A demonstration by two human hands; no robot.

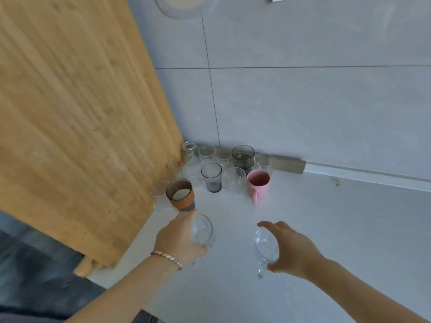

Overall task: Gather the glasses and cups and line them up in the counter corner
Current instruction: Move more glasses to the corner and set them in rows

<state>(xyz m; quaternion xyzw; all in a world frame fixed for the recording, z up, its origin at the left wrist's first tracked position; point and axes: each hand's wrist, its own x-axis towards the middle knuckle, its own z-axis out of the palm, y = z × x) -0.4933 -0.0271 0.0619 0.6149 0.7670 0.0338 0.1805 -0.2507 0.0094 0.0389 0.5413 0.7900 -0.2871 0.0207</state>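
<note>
A clear glass cup is gripped in the left hand, its mouth tilted toward the corner, with nothing seen inside it. A clear glass mug with a handle at its near side is clasped from the right by the right hand, fingers curved over its rim; it also looks empty. Whether either vessel rests on the white countertop cannot be told. A beaded metal bracelet is worn on the left wrist.

In the counter corner a cluster of drinkware is gathered against the grey tiled wall and a large wooden board with pale, streaked grain. A pink ceramic mug stands upright with its handle toward the camera, its inside bare. Just beside it a clear tumbler and a ribbed smoky-grey glass are set. Behind them a wider dark-tinted glass is placed, with a dark patch at its bottom. At the left, a glass with an orange sleeve is seen, something pale showing at its base. Several more clear glasses line the wall and the board, their outlines too faint to be told apart. A small clear jar stands deepest in the corner.
</note>
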